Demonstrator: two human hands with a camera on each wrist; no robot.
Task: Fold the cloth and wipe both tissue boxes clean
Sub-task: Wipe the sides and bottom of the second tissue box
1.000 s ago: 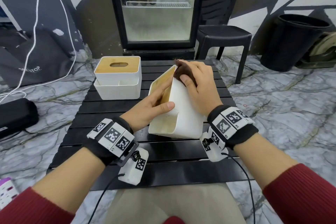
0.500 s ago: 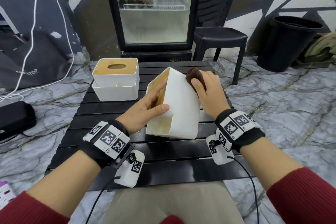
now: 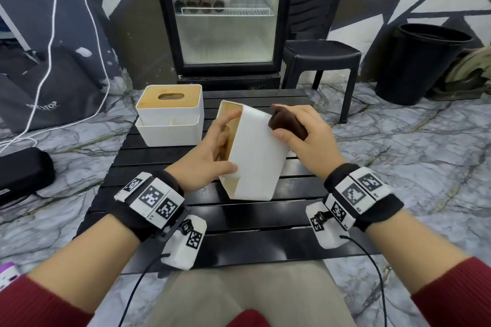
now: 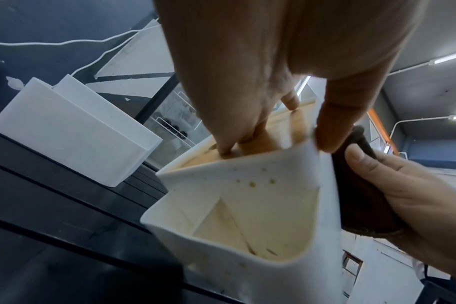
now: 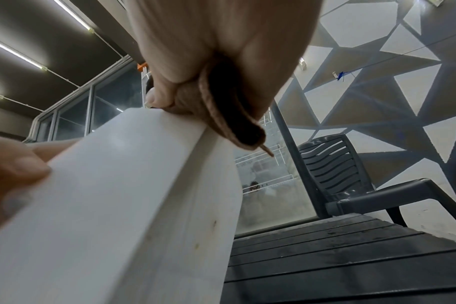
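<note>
Tipped tissue box (image 3: 253, 156), pinched by the left hand (image 3: 210, 152) (right hand (image 3: 305, 138) clutching the cloth (image 3: 285, 122)), may slip under wiping pressure.

A black slatted table (image 3: 159, 162) carries an upright tissue box (image 3: 170, 125) and a tilted one (image 3: 255, 156)

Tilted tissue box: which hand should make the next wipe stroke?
Right. The right hand already grips the brown cloth against the tilted tissue box; the left hand is busy holding that box.
</note>
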